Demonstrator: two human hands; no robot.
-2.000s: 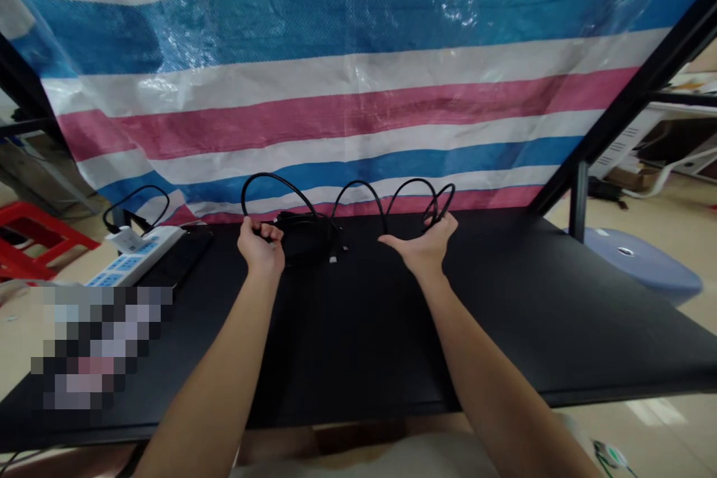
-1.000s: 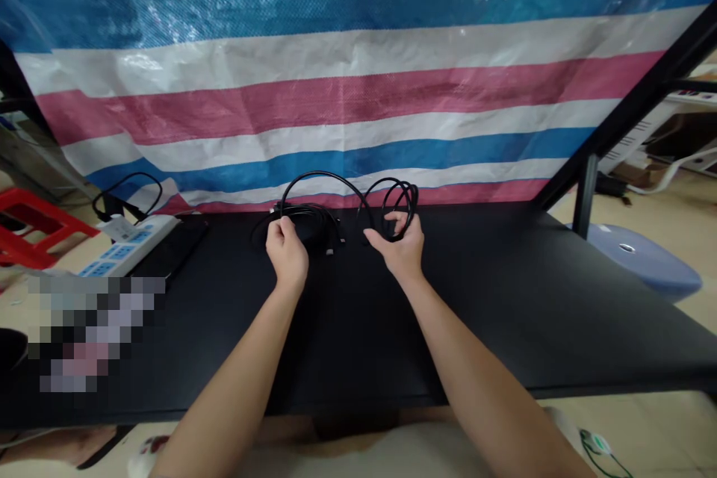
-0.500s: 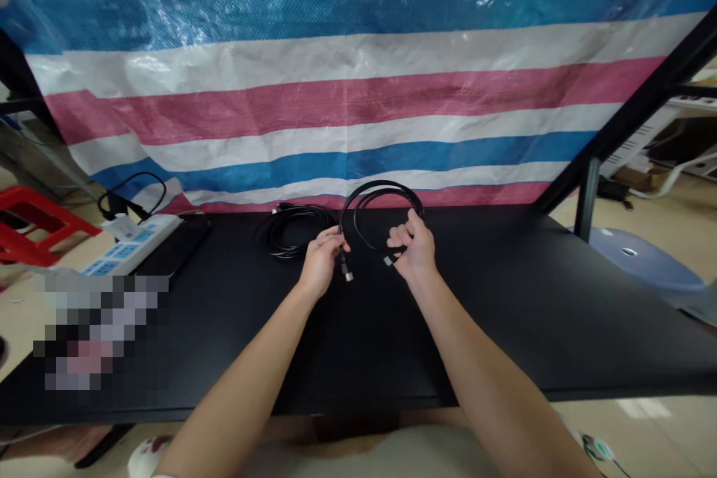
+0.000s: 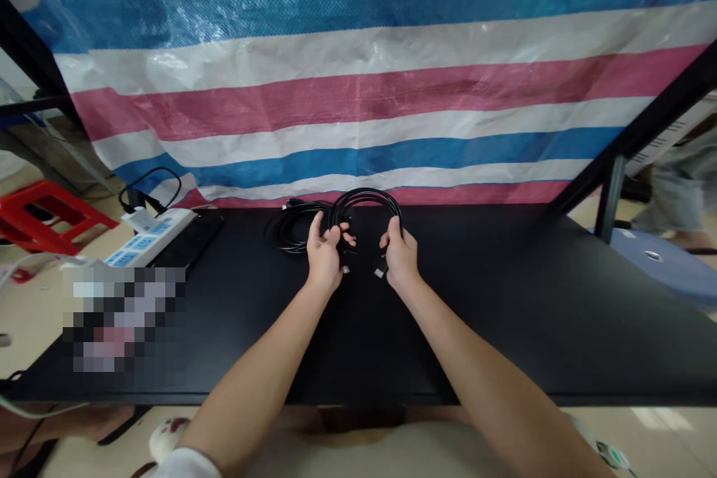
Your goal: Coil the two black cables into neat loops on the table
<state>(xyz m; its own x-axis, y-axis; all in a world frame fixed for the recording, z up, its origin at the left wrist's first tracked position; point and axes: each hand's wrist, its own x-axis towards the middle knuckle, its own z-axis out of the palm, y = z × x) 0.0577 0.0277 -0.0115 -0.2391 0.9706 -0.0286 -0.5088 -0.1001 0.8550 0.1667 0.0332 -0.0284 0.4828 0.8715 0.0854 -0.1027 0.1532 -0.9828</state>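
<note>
I have both hands closed on the coiled black cable (image 4: 365, 203), which is held up just above the table (image 4: 504, 299) near the middle of its far edge. My left hand (image 4: 323, 254) pinches the left side of the loops, my right hand (image 4: 400, 258) grips the right side, and the two plug ends hang below between them. I judge the cable light, limp and springy: the loops will spread or slip unless all strands are gathered in one fist, so the hold belongs across the whole bundle, not on the connectors. A second black cable bundle (image 4: 291, 228) lies on the table just left of the left hand. A power strip (image 4: 146, 237) sits at the far left corner.
</note>
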